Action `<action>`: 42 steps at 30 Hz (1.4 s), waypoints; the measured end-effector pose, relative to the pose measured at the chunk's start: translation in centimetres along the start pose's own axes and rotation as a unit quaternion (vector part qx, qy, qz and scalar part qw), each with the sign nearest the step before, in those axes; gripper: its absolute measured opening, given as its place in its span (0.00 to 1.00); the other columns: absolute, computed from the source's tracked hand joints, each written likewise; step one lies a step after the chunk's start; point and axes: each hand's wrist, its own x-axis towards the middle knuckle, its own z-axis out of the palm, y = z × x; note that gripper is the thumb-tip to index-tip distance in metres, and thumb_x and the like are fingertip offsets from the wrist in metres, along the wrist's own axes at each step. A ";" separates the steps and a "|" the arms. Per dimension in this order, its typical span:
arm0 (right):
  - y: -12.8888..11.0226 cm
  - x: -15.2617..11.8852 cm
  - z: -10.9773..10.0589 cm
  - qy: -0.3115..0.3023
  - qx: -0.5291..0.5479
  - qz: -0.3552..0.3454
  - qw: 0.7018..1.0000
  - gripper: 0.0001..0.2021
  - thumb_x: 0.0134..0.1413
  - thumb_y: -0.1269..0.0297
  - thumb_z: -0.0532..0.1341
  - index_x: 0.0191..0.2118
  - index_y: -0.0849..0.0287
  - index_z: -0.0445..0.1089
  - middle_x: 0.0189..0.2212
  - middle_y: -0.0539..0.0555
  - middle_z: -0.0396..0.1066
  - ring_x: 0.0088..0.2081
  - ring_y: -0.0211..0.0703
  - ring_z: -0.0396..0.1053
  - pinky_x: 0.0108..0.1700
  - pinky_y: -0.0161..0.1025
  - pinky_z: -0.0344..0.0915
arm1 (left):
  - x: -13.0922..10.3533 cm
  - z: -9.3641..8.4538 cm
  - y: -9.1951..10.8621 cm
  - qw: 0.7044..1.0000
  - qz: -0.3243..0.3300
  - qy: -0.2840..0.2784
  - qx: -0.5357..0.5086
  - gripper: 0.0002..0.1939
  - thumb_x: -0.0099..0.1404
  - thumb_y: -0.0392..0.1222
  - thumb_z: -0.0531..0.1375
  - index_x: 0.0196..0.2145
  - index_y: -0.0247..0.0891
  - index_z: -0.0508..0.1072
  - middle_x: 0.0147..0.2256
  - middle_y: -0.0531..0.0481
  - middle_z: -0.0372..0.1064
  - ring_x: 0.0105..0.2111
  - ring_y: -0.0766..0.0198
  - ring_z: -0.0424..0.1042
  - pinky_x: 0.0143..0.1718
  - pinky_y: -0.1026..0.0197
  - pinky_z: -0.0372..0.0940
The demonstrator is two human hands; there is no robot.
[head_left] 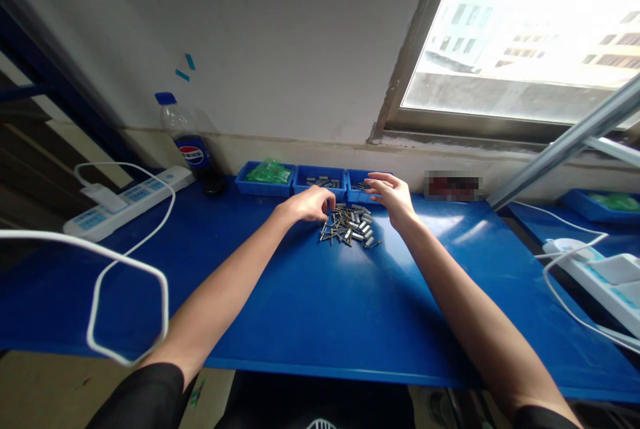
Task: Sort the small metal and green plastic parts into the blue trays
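A mixed pile of short silver metal cylinders point(365, 230) and thin dark, brassy pins point(333, 232) lies on the blue tabletop. At the pile's left edge, my left hand point(311, 204) has its fingers curled down and closed; whatever is in them is hidden. My right hand point(393, 197) hovers by the front of the right blue bin point(380, 199), fingers stretched and apart. Thin pins show inside that bin. The middle blue bin point(320, 190) holds silver cylinders, and the left blue bin point(265, 189) holds green plastic-like pieces point(270, 172).
A cola bottle point(193, 149) stands against the wall at left, behind a white power strip point(130, 202). Its white cable point(165, 282) loops over the table's left side. At right are a metal strut point(565, 139), another power strip point(600, 276) and another blue bin point(600, 206).
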 end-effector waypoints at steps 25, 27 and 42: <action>-0.6 -1.2 0.9 -0.199 -0.002 0.087 0.976 0.15 0.59 0.51 0.68 0.38 0.59 0.79 0.32 0.57 0.81 0.31 0.40 0.78 0.33 0.33 0.73 | 0.8 -0.5 1.2 0.938 0.087 0.197 -0.272 0.14 0.52 0.42 0.72 0.35 0.32 0.81 0.35 0.43 0.81 0.38 0.57 0.80 0.41 0.60 0.74; -0.4 -1.2 0.8 -0.221 0.041 0.096 0.970 0.13 0.55 0.55 0.72 0.39 0.59 0.79 0.32 0.56 0.81 0.32 0.40 0.79 0.36 0.33 0.75 | 0.8 -0.5 1.1 0.933 0.091 0.203 -0.283 0.15 0.52 0.43 0.73 0.35 0.32 0.81 0.35 0.42 0.81 0.37 0.58 0.80 0.42 0.59 0.74; -0.4 -0.8 0.4 -0.218 0.116 0.090 0.965 0.11 0.51 0.61 0.74 0.39 0.59 0.79 0.32 0.55 0.81 0.33 0.40 0.78 0.42 0.36 0.77 | 1.0 0.0 1.3 0.921 0.071 0.229 -0.308 0.15 0.52 0.43 0.73 0.34 0.31 0.80 0.34 0.42 0.81 0.34 0.59 0.80 0.40 0.59 0.76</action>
